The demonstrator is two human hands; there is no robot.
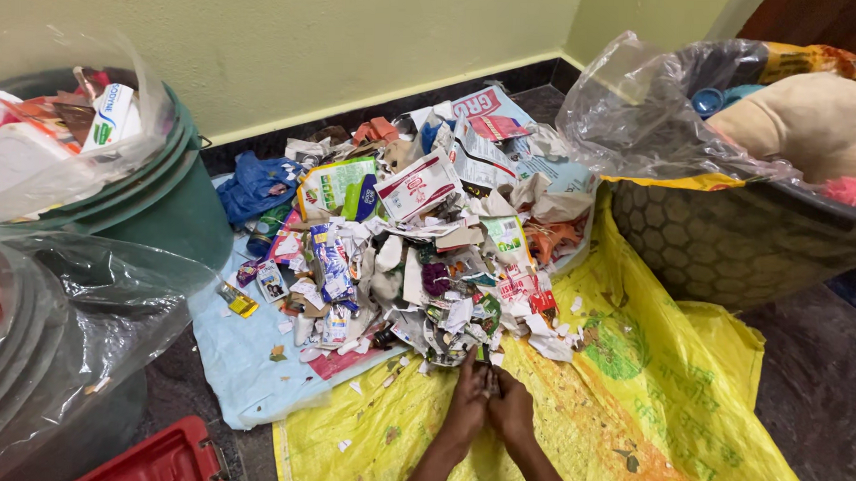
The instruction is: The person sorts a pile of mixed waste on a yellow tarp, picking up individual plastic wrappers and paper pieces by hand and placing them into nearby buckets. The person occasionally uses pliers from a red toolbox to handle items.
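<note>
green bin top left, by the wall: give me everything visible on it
The green bin is round, plastic-looking and dark green, with stepped ridges under its rim. It stands upright on the floor against the yellow wall. A clear plastic liner drapes over its rim, and it is packed above the rim with cartons and paper. A second lined bin stands close in front of it. Its base meets the pale blue sheet. Neither hand touches it.
</note>
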